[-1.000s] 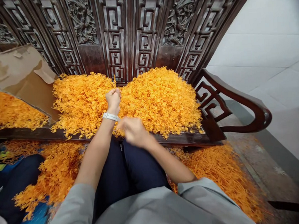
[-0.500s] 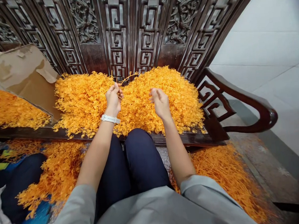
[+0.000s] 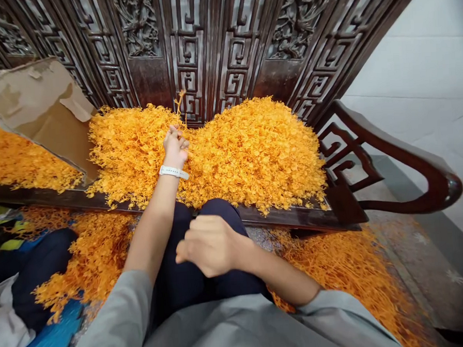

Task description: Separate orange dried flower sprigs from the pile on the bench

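My left hand (image 3: 175, 145), with a white watch band (image 3: 173, 172) at its wrist, is pinched on a thin orange plastic sprig (image 3: 180, 102). The sprig stands up past the fingertips, in front of the carved wood. Below that hand lies a big heap of orange plastic sprigs (image 3: 261, 156) on the wooden bench. My right hand (image 3: 210, 245) is over my lap, its fingers curled and slightly blurred. Whatever it may hold is hidden from view.
A torn cardboard piece (image 3: 50, 115) leans on the left of the bench, with more orange sprigs behind it. A curved wooden armrest (image 3: 409, 156) juts out at right. Orange stems (image 3: 349, 271) cover the floor there. Another person's dark-clothed leg (image 3: 46, 271) is at lower left.
My right hand has drawn back from above the heap to over my lap, its fingers now curled. The sprig in my left hand has swung from slanting right to upright.
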Demonstrator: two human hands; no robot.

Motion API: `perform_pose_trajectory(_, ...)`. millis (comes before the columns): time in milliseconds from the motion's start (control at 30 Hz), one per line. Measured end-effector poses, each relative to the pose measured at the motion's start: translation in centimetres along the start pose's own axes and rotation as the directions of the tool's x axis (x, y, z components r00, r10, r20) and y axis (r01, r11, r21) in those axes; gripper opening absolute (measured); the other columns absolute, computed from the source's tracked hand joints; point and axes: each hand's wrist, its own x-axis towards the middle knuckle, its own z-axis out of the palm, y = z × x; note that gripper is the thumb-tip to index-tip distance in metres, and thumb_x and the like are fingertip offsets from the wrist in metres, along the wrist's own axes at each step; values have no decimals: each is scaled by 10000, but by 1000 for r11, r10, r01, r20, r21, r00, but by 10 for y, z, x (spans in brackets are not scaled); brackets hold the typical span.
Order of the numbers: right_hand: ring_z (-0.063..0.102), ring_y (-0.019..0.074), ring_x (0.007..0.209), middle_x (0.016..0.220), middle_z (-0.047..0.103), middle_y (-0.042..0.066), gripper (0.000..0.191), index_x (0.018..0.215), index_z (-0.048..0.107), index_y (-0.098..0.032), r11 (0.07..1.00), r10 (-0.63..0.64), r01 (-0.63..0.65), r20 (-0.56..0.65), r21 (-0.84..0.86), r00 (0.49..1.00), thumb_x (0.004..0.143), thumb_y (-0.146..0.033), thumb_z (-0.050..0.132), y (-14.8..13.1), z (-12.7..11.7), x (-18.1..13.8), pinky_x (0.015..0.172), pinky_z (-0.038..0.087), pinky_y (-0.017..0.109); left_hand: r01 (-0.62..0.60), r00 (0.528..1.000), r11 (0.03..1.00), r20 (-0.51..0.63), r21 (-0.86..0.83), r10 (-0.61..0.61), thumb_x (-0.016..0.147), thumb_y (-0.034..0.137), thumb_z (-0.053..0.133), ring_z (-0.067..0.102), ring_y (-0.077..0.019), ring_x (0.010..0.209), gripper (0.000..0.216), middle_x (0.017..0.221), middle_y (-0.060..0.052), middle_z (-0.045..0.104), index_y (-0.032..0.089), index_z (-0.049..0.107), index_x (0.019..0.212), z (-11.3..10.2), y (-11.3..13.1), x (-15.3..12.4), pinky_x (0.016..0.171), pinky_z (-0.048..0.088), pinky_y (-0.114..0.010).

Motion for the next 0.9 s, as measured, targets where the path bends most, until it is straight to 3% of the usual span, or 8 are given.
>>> perform_pose_trajectory(67, 609, 140, 653, 792, 721, 3, 44, 1023, 644, -191, 994, 35, -38, 29, 98, 999, 1011, -152, 629, -11, -17, 6, 605, 479, 309, 19, 997, 1000, 70, -10, -18, 1080, 314, 566, 178, -30, 378, 308, 570, 88, 388, 196, 535, 798, -4, 7, 1, 364, 199, -192)
perform_pose_trajectory(133, 663, 128, 727, 903, 749, 5, 107, 1105, 665, -224, 961, 241, -225, -93, 159, 966, 1021, -168, 632, 7, -41, 9, 665, 540, 280, 24, 989, 1000, 146, 20, -26, 1103, 281, 502, 155, -42, 394, 376, 567, 81, 329, 193, 500, 737, -5, 11, -5, 368, 212, -195)
perform_pose_trajectory(267, 661, 161, 748, 1029, 690, 49, 316, 1273, 640, -298, 778, 624, -590, -389, 218, 678, 1053, -509, 558, 105, -89, -8, 701, 593, 343, 2, 965, 999, 263, 34, -11, 1125, 215, 392, 149, -47, 421, 435, 606, 60, 280, 179, 486, 701, -2, 13, -22, 382, 234, -182)
perform_pose_trajectory(367, 634, 296, 1192, 1357, 581, 147, 652, 1427, 543, -278, 642, 646, -767, -543, 5, 537, 964, -736, 544, 171, -106, -31, 1009, 564, 543, -31, 957, 998, 291, 54, 14, 1125, 232, 389, 145, -45, 433, 438, 633, 45, 289, 171, 512, 709, 0, 13, -27, 382, 240, -179)
perform_pose_trajectory(433, 523, 356, 1366, 1455, 503, 182, 725, 1435, 532, -251, 544, 633, -831, -594, -115, 496, 933, -773, 556, 184, -102, -41, 1115, 474, 638, -55, 957, 996, 287, 75, 32, 1125, 244, 388, 144, -48, 439, 438, 645, 38, 291, 170, 522, 716, 1, 13, -28, 383, 246, -179)
perform_pose_trajectory(500, 578, 315, 1303, 1387, 557, 171, 610, 1406, 546, -253, 596, 657, -798, -518, -87, 547, 991, -701, 528, 174, -85, -41, 1076, 526, 577, -73, 960, 994, 277, 84, 47, 1125, 234, 377, 140, -51, 445, 434, 654, 35, 285, 170, 525, 722, 3, 10, -30, 385, 249, -179)
perform_pose_trajectory(667, 643, 255, 1177, 1236, 655, 124, 404, 1341, 628, -254, 910, 402, -414, -196, -21, 894, 1005, -475, 659, 138, -21, -22, 1024, 565, 455, -71, 968, 994, 247, 79, 50, 1130, 186, 296, 108, -71, 469, 475, 646, 38, 218, 173, 433, 675, 14, -2, -42, 397, 243, -181)
perform_pose_trajectory(900, 683, 190, 903, 933, 697, 66, 88, 1009, 705, -218, 957, 272, -289, -380, 12, 884, 1032, -218, 620, 152, 16, -19, 799, 577, 352, -24, 985, 999, 172, 46, 16, 1106, 86, 240, 105, -79, 468, 492, 630, 41, 166, 190, 294, 628, 10, 6, -32, 404, 214, -200)
